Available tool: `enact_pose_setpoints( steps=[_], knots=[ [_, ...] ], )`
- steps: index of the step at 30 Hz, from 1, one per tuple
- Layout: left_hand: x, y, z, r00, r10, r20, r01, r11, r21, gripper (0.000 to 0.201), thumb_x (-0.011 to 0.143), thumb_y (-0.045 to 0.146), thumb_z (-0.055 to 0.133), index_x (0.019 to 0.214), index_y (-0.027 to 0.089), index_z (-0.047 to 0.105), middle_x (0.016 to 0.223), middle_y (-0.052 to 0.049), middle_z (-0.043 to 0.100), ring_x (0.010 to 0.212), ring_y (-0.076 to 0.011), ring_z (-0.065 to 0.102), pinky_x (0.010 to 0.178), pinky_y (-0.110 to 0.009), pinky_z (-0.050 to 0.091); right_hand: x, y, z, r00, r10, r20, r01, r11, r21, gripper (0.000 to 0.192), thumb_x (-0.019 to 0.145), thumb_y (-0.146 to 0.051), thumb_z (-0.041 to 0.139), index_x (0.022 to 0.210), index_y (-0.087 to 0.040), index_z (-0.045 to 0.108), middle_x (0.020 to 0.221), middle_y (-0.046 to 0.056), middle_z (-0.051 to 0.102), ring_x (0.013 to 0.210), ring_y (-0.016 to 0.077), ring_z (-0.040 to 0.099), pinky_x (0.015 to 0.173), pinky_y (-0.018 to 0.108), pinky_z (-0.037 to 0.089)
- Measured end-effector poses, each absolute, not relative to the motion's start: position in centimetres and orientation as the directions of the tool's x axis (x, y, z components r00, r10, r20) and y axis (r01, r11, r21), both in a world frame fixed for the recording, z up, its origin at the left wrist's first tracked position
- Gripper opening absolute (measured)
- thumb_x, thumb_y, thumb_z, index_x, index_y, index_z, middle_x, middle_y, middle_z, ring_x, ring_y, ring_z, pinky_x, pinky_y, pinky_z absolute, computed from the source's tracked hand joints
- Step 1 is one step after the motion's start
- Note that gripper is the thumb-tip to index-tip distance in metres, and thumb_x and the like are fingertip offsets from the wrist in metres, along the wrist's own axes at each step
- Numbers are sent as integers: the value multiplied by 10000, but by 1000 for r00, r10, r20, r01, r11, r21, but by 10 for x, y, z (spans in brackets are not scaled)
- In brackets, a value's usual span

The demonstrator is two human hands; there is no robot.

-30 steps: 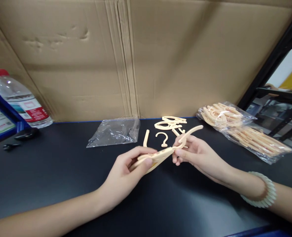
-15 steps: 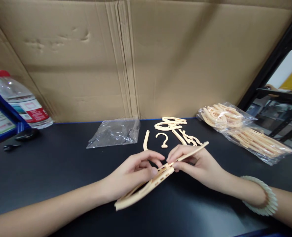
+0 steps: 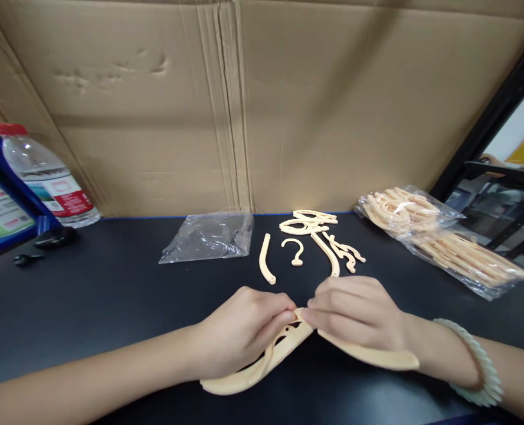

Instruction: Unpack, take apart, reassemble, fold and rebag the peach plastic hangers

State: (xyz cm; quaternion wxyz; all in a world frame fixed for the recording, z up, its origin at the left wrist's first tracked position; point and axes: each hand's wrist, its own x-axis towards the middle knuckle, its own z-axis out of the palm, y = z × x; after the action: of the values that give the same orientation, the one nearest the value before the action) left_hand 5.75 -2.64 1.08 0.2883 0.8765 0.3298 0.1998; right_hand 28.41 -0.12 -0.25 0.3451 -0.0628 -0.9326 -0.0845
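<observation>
My left hand [image 3: 244, 330] is closed on a cream plastic hanger body [image 3: 239, 383], made of curved pieces with slots and running down to the left. In my right hand [image 3: 354, 310] is a curved cream hanger arm [image 3: 377, 357], its wide end sticking out to the right. Both hands' fingertips meet where the two parts come together; fingers hide the exact joint. Beyond the hands lie a hanger hook [image 3: 296, 254], a curved arm [image 3: 265, 260], another arm [image 3: 326, 251] and small wavy pieces [image 3: 346, 254].
Slotted oval hanger pieces [image 3: 306, 221] lie by the cardboard wall [image 3: 156, 118]. An empty clear bag [image 3: 209, 236] is left of them. Bagged hanger parts [image 3: 461, 254] are at right. A water bottle [image 3: 62, 189] and a black object [image 3: 56, 237] stand at left.
The arm in my right hand has swung from pointing up and right to pointing down and right. My hands have turned over it, and the fingertips have come closer together.
</observation>
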Motion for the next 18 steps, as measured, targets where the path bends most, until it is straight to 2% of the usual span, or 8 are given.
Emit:
enact_pose_setpoints(
  steps=[3,5,7,9,11,13,15,18],
  knots=[
    [59,-26,12,720,678,151,464,-631,622,358,1004,292,304,796,171,570,640,16,468,542,-114,394,536,-225,327,286,-8,6,-841,-142,521,96,911,402,189,888,-116,533,796,-166,691,817,79,700,748,203,606,576,337,517],
    [60,-25,12,695,709,121,474,-578,664,371,1004,322,307,774,177,559,640,16,463,558,-119,399,554,-230,334,285,-10,10,-853,-181,488,52,903,426,209,895,-142,525,780,-194,691,822,69,701,756,211,613,570,343,519],
    [60,-25,10,645,759,88,465,-482,743,389,997,366,333,723,179,536,636,22,455,571,-119,396,563,-234,333,286,-6,14,-818,-50,573,131,954,270,238,920,-133,474,854,-216,687,826,56,694,775,200,624,606,331,530],
    [59,-22,8,580,813,43,400,-331,855,408,984,426,359,720,175,544,624,25,472,567,-119,413,557,-238,338,290,6,20,-705,221,674,286,958,-15,274,947,-122,407,934,-224,661,845,52,676,798,180,627,671,321,533],
    [58,-19,7,529,849,-15,267,-149,952,402,958,485,400,809,164,592,621,14,522,557,-125,460,551,-244,358,300,23,28,-574,471,670,419,872,-254,249,957,-149,388,947,-206,630,889,63,654,834,177,618,735,336,526],
    [56,-15,6,507,860,-56,114,-2,993,401,917,520,473,922,145,615,643,-8,581,558,-133,509,554,-251,381,316,43,35,-522,619,587,516,777,-362,204,948,-216,410,911,-192,609,901,70,641,847,190,610,760,355,518],
    [55,-13,7,499,864,-72,13,75,997,396,883,517,541,955,136,622,689,-33,627,582,-138,546,579,-257,401,334,62,38,-529,742,412,610,670,-422,215,942,-279,405,940,-185,599,839,60,641,765,184,613,696,338,521],
    [54,-11,9,485,872,-72,-70,120,990,342,881,475,577,965,148,628,760,-46,662,643,-146,590,646,-269,430,357,83,31,-558,814,161,687,561,-461,304,924,-336,425,1107,-157,589,734,31,634,640,162,604,595,300,511]
  ],
)
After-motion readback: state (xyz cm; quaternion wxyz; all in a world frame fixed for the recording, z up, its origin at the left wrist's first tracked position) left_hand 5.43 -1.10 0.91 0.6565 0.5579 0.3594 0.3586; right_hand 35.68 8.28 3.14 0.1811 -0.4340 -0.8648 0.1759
